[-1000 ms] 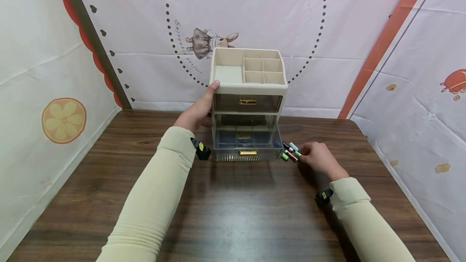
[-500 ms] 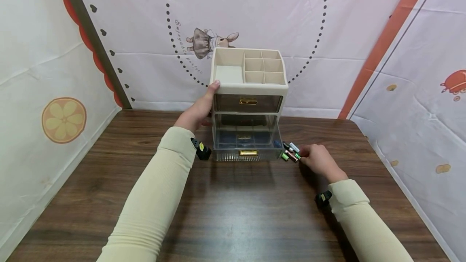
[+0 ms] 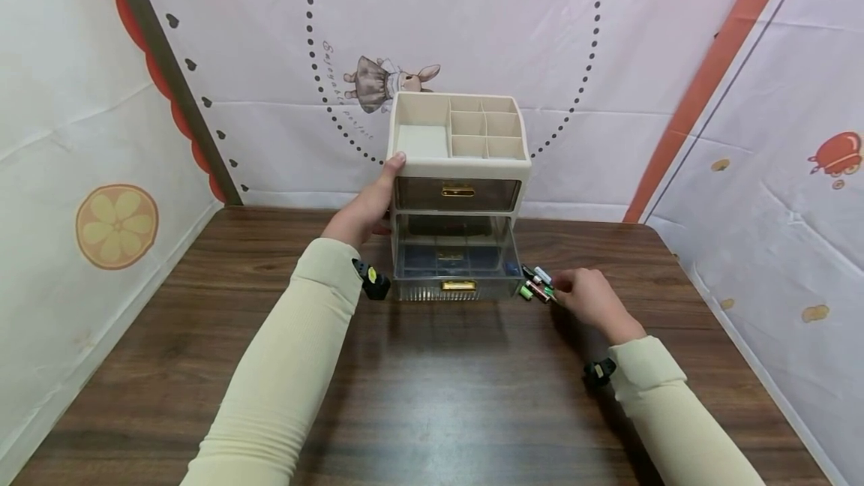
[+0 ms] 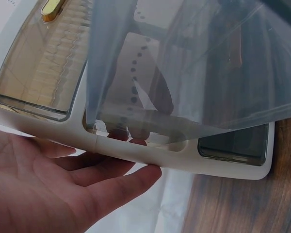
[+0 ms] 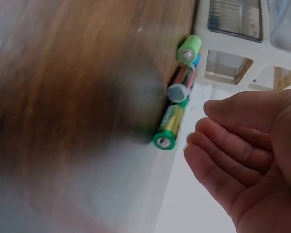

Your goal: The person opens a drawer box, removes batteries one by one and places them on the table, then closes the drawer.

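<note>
A cream desktop drawer organizer (image 3: 462, 168) stands upright at the back of the table. My left hand (image 3: 367, 205) holds its left side, thumb on the upper front edge; in the left wrist view the fingers (image 4: 121, 187) lie along the side wall. The clear middle drawer (image 3: 459, 265) is pulled out. Several batteries lie together by its right front corner, among them a green and gold battery (image 5: 170, 124) and a light green battery (image 5: 189, 48). My right hand (image 3: 589, 297) is right beside them, fingers loosely bent, nothing showing between thumb and fingers in the right wrist view.
The tinted top drawer (image 3: 457, 193) is pushed in. Above it, the divided tray (image 3: 486, 127) has small compartments. A printed cloth (image 3: 466, 21) hangs close behind the organizer, and more cloth borders both sides of the wooden table (image 3: 432, 388).
My right hand shifts slightly at the batteries, and the green one by the fingertips turns a little and moves slightly nearer me. My left hand stays on the organizer. The head view tilts slightly.
</note>
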Demonstrator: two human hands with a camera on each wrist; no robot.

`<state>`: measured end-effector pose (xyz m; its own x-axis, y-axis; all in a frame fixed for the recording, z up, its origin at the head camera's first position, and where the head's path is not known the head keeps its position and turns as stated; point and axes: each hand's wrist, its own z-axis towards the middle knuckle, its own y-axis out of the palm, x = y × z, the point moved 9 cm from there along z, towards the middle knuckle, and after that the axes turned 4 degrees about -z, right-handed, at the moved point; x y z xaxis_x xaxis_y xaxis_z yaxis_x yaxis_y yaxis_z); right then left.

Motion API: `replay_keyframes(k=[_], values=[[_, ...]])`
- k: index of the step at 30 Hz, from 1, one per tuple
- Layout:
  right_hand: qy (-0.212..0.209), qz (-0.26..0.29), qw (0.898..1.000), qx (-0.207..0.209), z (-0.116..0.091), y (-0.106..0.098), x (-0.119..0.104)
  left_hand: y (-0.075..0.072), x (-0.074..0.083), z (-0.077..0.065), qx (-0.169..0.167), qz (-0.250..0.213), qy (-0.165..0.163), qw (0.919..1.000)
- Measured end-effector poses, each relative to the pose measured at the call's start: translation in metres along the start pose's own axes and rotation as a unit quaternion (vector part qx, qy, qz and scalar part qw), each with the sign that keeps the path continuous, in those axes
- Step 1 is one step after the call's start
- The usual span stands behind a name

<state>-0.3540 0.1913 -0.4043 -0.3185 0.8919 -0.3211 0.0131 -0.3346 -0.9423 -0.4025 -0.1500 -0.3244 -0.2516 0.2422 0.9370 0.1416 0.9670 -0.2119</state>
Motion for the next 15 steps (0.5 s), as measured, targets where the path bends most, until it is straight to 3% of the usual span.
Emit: replay_keyframes(k=[10,15], values=[[-0.016,0.01,0.999,0.046,-0.012,-0.018,-0.028,0.002,0.0,0.0,-0.004,-0.004,0.003,1.0],[-0.028,0.041,0.996,0.073,-0.018,-0.025,-0.047,0.001,-0.001,0.0,-0.01,-0.013,0.01,0.9998]])
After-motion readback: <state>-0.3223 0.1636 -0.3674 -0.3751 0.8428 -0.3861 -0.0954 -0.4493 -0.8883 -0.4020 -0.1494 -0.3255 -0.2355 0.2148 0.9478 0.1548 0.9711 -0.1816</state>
